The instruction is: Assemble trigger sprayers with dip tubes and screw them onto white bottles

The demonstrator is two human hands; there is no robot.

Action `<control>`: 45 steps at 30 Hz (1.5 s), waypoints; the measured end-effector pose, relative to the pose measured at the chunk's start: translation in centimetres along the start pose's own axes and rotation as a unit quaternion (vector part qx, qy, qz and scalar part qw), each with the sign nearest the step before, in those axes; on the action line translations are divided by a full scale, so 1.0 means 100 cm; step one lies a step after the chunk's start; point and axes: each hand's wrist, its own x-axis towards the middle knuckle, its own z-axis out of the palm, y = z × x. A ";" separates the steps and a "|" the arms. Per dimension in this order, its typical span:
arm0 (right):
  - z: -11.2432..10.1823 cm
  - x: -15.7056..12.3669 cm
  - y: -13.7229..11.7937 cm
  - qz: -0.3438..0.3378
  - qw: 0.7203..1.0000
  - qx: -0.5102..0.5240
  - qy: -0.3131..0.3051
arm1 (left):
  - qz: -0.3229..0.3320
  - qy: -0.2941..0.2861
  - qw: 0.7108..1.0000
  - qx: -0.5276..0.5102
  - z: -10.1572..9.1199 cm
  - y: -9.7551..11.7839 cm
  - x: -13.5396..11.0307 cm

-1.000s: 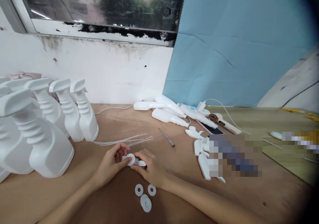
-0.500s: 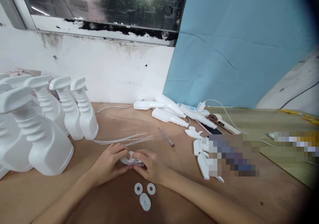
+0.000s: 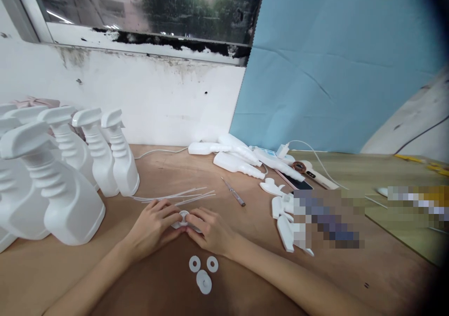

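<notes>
Spray-trigger head (image 3: pixel 183 218), white: held at the desk (image 3: pixel 157 281) between left hand (image 3: pixel 154 224) and right hand (image 3: pixel 212 231), fingers of both bent narrow and gripping it, contact with the wood hidden. Risk, as judged: uneven finger pressure on slick plastic could tip the piece, making it slip and scatter the loose white washers (image 3: pixel 202 279) lying just nearer the person. Orientation: round collar facing up, long axis roughly left to right; nozzle end covered, its direction cannot be told.
</notes>
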 end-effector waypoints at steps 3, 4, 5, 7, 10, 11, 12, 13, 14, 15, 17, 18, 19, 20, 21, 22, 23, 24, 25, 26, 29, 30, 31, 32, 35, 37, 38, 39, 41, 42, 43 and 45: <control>-0.001 0.001 0.002 -0.018 1.000 -0.004 -0.004 | -0.002 -0.008 1.000 0.026 -0.001 0.001 0.000; -0.001 0.001 0.003 -0.024 1.000 -0.004 -0.004 | -0.003 -0.009 1.000 0.028 -0.001 0.002 0.001; -0.001 0.001 0.005 -0.030 1.000 -0.003 -0.004 | -0.007 -0.011 1.000 0.029 -0.001 0.003 0.001; 0.000 0.000 0.007 -0.041 0.999 0.006 0.000 | -0.018 -0.012 0.999 0.027 -0.001 0.004 0.001; 0.006 -0.002 0.010 -0.046 0.998 0.033 0.021 | -0.030 0.002 0.999 0.027 0.002 0.006 0.000; 0.009 -0.003 0.011 -0.042 0.997 0.046 0.034 | -0.032 0.008 0.999 0.025 0.003 0.007 0.000; 0.012 -0.005 0.011 -0.032 0.996 0.064 0.049 | -0.034 0.012 0.999 0.021 0.004 0.007 0.000; 0.015 -0.007 0.011 -0.015 0.994 0.085 0.064 | -0.036 0.011 0.999 0.012 0.005 0.007 0.000; 0.017 -0.009 0.012 0.005 0.992 0.107 0.074 | -0.039 0.007 0.999 0.001 0.005 0.007 0.000; 0.017 -0.011 0.013 0.019 0.989 0.128 0.078 | -0.042 0.003 0.999 -0.011 0.005 0.007 0.000; 0.013 -0.013 0.016 0.020 0.985 0.160 0.067 | -0.046 -0.009 0.998 -0.034 0.005 0.008 0.000; 0.009 -0.013 0.019 0.017 0.984 0.169 0.059 | -0.049 -0.013 0.998 -0.042 0.005 0.009 0.000; 0.004 -0.012 0.023 0.020 0.984 0.170 0.058 | -0.053 -0.014 0.997 -0.049 0.004 0.010 0.000; 0.000 -0.009 0.027 0.036 0.984 0.163 0.064 | -0.057 -0.015 0.997 -0.054 0.004 0.010 0.000; -0.004 -0.005 0.032 0.060 0.985 0.147 0.073 | -0.062 -0.016 0.996 -0.058 0.005 0.011 0.000; -0.007 0.001 0.037 0.085 0.986 0.121 0.079 | -0.067 -0.016 0.996 -0.062 0.005 0.012 -0.001; -0.007 0.007 0.041 0.096 0.989 0.086 0.075 | -0.071 -0.015 0.995 -0.066 0.006 0.012 -0.001; -0.007 0.013 0.046 0.091 0.993 0.045 0.058 | -0.074 -0.014 0.995 -0.068 0.006 0.013 -0.002; -0.005 0.020 0.050 0.074 0.997 -0.001 0.028 | -0.074 -0.013 0.995 -0.071 0.007 0.013 -0.002; -0.002 0.025 0.053 0.053 0.997 -0.050 -0.008 | -0.072 -0.011 0.995 -0.072 0.007 0.013 -0.003; 0.006 0.035 0.059 0.009 0.982 -0.165 -0.090 | -0.062 -0.005 0.996 -0.071 0.006 0.014 -0.003; 0.006 0.036 0.060 0.005 0.978 -0.181 -0.101 | -0.061 -0.005 0.996 -0.069 0.006 0.014 -0.003; 0.006 0.035 0.060 0.001 0.976 -0.188 -0.108 | -0.060 -0.006 0.996 -0.067 0.005 0.014 -0.003; 0.004 0.034 0.061 -0.002 0.975 -0.190 -0.113 | -0.060 -0.009 0.996 -0.067 0.005 0.015 -0.003; -0.009 0.030 0.064 -0.003 0.971 -0.193 -0.140 | -0.059 -0.017 0.995 -0.074 0.004 0.015 -0.003; -0.019 0.027 0.067 0.025 0.972 -0.173 -0.157 | -0.059 -0.017 0.995 -0.080 0.003 0.014 -0.003; -0.025 0.026 0.070 0.046 0.974 -0.156 -0.159 | -0.061 -0.016 0.995 -0.082 0.003 0.014 -0.003; -0.030 0.025 0.072 0.066 0.976 -0.137 -0.158 | -0.063 -0.016 0.994 -0.084 0.003 0.014 -0.003; -0.041 0.024 0.078 0.097 0.978 -0.108 -0.150 | -0.069 -0.014 0.993 -0.091 0.002 0.013 -0.003; -0.045 0.025 0.080 0.102 0.979 -0.103 -0.146 | -0.072 -0.014 0.993 -0.097 0.002 0.013 -0.002; -0.050 0.026 0.081 0.107 0.981 -0.092 -0.136 | -0.077 -0.014 0.991 -0.105 0.003 0.013 -0.002; -0.055 0.030 0.077 0.130 0.988 0.005 -0.085 | -0.086 -0.013 0.988 -0.123 0.004 0.013 -0.003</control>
